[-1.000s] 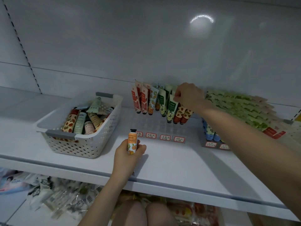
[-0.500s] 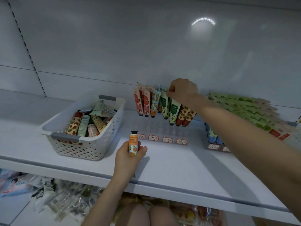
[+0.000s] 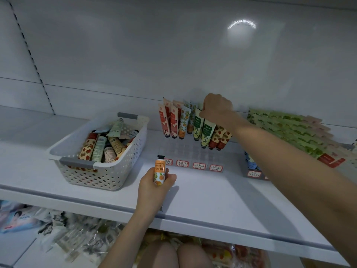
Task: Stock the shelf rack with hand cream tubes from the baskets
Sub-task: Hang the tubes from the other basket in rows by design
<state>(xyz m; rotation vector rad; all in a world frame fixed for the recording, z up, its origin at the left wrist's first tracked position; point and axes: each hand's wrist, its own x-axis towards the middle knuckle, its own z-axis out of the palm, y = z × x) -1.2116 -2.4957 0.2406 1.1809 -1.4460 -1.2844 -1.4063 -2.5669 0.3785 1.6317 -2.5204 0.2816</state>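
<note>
The shelf is smooth and white with a dull satin face; whether it is metal or board cannot be told. The back panel is glossier and carries a lamp's glare. Toward the shelf's left end, the basket is matt white plastic pierced with holes, with grey plastic handles. Near the front edge, the orange tube is shiny printed plastic with a black cap. Along the back edge, the racked tubes are smooth printed plastic with flat crimped ends. They stand in a clear plastic rack fronted by paper labels. Below the shelf lie packets in crinkled clear film.
</note>
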